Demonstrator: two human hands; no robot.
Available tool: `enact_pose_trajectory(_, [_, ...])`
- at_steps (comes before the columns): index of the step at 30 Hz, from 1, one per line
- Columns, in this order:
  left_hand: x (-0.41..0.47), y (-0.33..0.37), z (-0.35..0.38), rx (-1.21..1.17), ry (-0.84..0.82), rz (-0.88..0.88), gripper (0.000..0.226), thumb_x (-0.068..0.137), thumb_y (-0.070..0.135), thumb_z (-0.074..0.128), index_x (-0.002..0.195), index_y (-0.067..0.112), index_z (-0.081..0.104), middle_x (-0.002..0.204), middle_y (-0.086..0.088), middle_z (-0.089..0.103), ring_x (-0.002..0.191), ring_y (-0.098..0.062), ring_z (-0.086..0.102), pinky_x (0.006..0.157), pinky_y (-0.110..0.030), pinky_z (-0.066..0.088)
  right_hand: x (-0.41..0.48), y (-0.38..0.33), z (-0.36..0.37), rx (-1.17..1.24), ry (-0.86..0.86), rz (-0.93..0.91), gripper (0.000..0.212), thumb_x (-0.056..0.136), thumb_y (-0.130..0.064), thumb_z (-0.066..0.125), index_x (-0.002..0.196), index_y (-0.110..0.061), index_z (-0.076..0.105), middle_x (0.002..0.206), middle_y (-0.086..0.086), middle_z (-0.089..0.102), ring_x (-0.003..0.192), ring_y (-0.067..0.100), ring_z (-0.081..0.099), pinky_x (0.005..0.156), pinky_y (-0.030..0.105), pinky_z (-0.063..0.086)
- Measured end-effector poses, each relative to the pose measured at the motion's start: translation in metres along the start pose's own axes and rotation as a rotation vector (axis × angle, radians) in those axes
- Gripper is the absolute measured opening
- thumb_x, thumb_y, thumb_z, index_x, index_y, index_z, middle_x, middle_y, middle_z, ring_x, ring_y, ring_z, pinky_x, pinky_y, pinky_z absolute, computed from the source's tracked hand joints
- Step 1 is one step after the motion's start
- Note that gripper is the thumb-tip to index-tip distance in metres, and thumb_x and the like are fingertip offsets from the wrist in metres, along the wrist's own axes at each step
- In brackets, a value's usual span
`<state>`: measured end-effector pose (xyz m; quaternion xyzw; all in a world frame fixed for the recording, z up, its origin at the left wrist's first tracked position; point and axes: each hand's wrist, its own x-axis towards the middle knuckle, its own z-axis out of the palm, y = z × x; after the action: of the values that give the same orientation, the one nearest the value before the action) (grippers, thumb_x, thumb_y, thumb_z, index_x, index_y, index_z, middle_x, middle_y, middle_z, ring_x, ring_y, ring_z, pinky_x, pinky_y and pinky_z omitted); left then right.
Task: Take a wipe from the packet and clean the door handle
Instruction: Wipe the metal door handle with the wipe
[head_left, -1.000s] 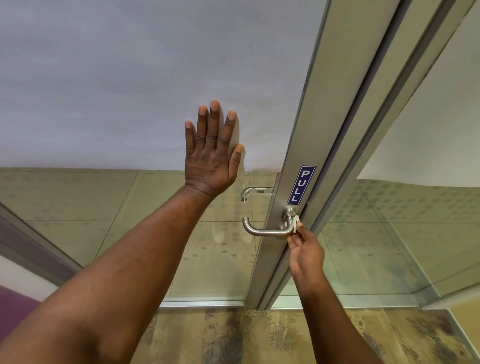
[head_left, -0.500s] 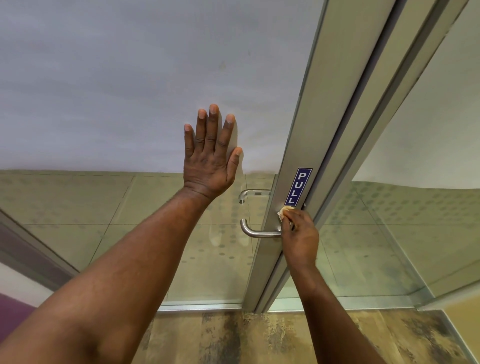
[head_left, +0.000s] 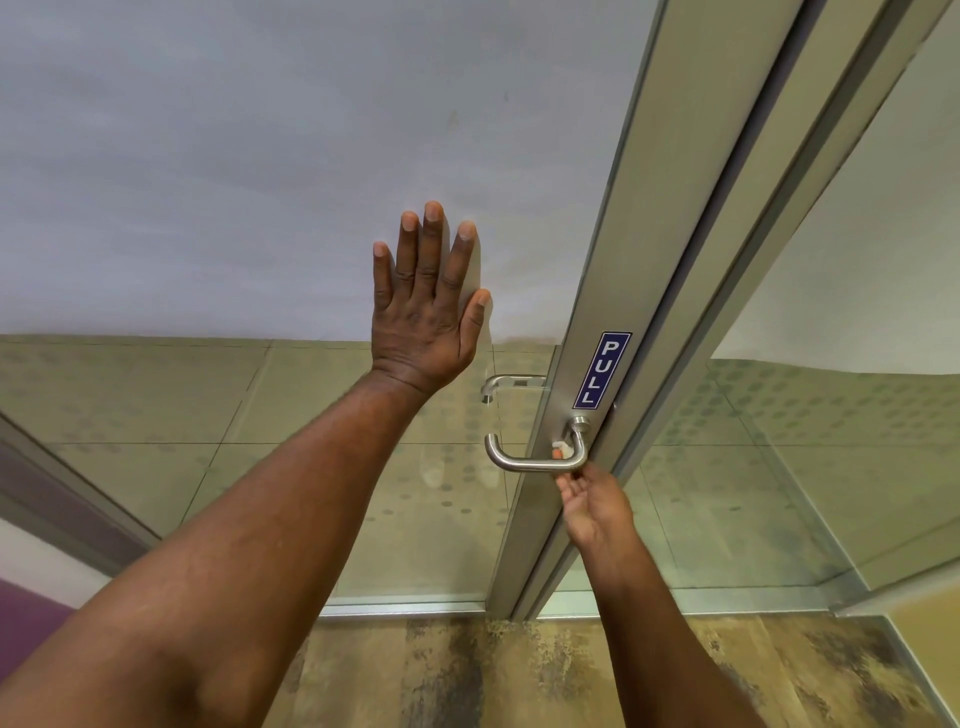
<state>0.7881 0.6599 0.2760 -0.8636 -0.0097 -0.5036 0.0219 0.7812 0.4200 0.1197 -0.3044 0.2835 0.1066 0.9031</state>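
While the left hand (head_left: 423, 306) lies flat on the frosted glass door (head_left: 234, 156), with its fingers spread wide and holding nothing, the right hand (head_left: 592, 506) reaches up from below to the door handle (head_left: 535, 460). That handle is a shiny metal lever. It sticks out from the grey metal door frame (head_left: 639, 234) and bends back toward the glass at its left end. A small white wipe (head_left: 563, 448) peeks out just behind the bar, close to where the lever joins the frame. The fingertips (head_left: 557, 453) of the right hand curl up behind the bar and pinch the wipe against the handle. Most of the wipe is hidden, so only a little bit of it shows. The palm of the right hand faces up, just under the bar.

A blue sign (head_left: 601, 370) with the word PULL in white letters sits on the frame, right above the handle. A second handle (head_left: 506, 384) shows through the clear lower part of the glass, on the far side of the door. It is a bit higher and to the left of the near one. The lower glass has rows of small dots on it. Below the door, the floor (head_left: 519, 675) is brown and patchy with dark marks. The wipe packet cannot be seen anywhere.
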Motion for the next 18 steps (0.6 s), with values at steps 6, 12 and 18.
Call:
enact_pose_trajectory(6, [0.0,0.0,-0.001,-0.01,-0.028,0.007,0.081,0.106,0.045,0.034,0.158,0.026,-0.026,0.16,0.001,-0.044,0.151,-0.019,-0.036,0.123,-0.043,-0.021,0.001,0.014,0.005,0.235,-0.074,0.211,0.019,0.099,-0.001,0.052,0.11,0.001,0.067,0.097,0.019,0.079,0.084,0.024,0.08,0.091,0.04,0.06])
enact_pose_trajectory(12, [0.001,0.0,-0.002,-0.04,-0.02,-0.003,0.08,0.106,0.045,0.033,0.158,0.026,-0.024,0.161,0.001,-0.043,0.152,-0.02,-0.034,0.124,-0.043,-0.02,-0.003,0.022,0.007,0.247,-0.128,0.248,0.023,0.086,-0.007,0.06,0.106,-0.005,0.072,0.1,0.014,0.08,0.085,0.023,0.08,0.099,0.041,0.051])
enact_pose_trajectory(18, [0.0,-0.001,-0.002,-0.033,-0.014,0.005,0.079,0.106,0.045,0.032,0.158,0.025,-0.024,0.161,0.0,-0.043,0.152,-0.02,-0.034,0.124,-0.044,-0.019,-0.004,0.013,-0.011,0.072,-0.104,0.084,0.015,0.098,-0.006,0.054,0.107,-0.006,0.066,0.112,0.015,0.076,0.106,0.027,0.072,0.103,0.047,0.048])
